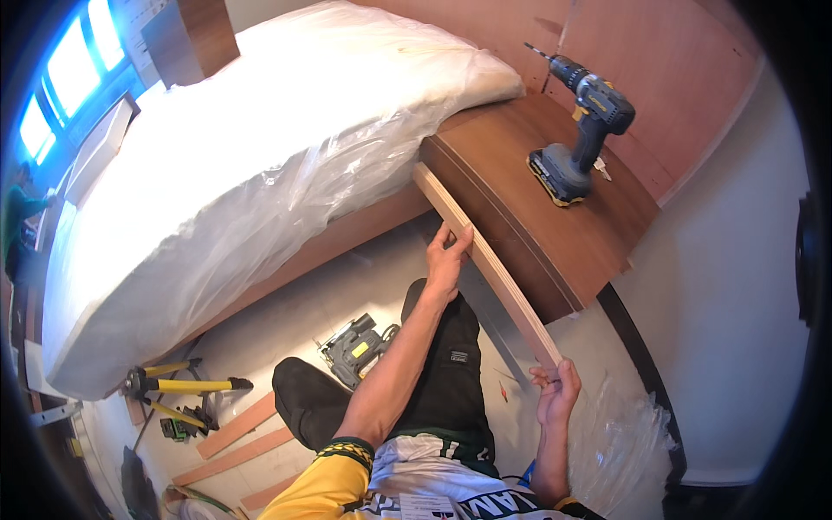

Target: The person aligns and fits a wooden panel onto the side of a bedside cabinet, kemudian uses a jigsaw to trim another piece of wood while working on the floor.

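Note:
A long, narrow plywood strip (494, 268) lies diagonally along the side of a brown wooden cabinet (511, 156), its far end by the plastic-wrapped mattress (260, 113). My left hand (446, 260) grips the strip toward its upper half, fingers wrapped round it. My right hand (559, 390) is closed on the strip's near end. A dark cordless drill (589, 130) stands on its battery on the cabinet top, with a small pale object beside it.
A jigsaw (355, 347) lies on the floor by my knees. A yellow-legged tripod (191, 386), loose wooden strips (234, 425) and crumpled plastic (624, 442) lie around me. A wooden panel (667, 78) rises behind the cabinet. A person (19, 212) is at the far left.

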`<state>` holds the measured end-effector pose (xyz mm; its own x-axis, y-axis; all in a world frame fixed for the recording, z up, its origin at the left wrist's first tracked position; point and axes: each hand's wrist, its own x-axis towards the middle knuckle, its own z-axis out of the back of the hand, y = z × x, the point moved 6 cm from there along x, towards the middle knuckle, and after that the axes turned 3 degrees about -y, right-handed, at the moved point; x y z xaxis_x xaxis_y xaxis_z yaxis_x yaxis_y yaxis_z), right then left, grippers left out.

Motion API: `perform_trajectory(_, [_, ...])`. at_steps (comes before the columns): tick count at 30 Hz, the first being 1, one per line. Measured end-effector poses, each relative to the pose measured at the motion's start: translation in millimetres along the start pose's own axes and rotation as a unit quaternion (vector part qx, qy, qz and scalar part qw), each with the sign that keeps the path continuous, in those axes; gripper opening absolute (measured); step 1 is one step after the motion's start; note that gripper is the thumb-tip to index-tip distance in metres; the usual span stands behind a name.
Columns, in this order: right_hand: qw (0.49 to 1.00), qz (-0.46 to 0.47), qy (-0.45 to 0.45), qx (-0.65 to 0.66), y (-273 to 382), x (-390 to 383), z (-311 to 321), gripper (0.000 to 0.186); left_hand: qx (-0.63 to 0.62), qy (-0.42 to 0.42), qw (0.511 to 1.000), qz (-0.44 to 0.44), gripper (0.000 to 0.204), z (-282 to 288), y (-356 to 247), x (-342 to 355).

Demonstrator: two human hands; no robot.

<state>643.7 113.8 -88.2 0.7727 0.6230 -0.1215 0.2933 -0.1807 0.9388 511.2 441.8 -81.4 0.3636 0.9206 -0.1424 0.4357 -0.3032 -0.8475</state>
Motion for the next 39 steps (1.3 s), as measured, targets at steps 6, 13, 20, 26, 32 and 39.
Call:
perform_trajectory(6, [1.000,-0.008,0.025,-0.013,-2.6,3.9,13.0,0.037,-0.010,0.021,0.999,0.035,0.054,-2.7,6.8,-1.2])
perform_trajectory(13, [0.998,-0.039,0.015,-0.036,-20.2,0.8,-0.7,0.039,-0.053,0.024,0.996,0.061,0.065,9.2,33.9,1.2])
perform_trajectory(20, [0.997,-0.047,0.018,-0.053,-35.8,14.8,-4.9,0.040,-0.073,0.057,0.994,0.059,0.064,18.3,35.7,22.7])
perform_trajectory(26, [0.953,0.058,0.023,-0.297,-2.7,21.6,-9.7,0.047,-0.066,0.070,0.994,0.060,0.066,8.3,42.4,28.5])
perform_trajectory(32, [0.731,0.284,0.004,-0.620,53.1,31.4,-51.7,0.052,-0.089,0.075,0.991,0.066,0.037,6.5,41.8,30.8])
perform_trajectory(39, [0.719,0.189,-0.054,-0.667,37.1,36.2,-76.2,0.037,-0.047,0.078,0.993,0.078,0.043,12.5,46.7,32.5])
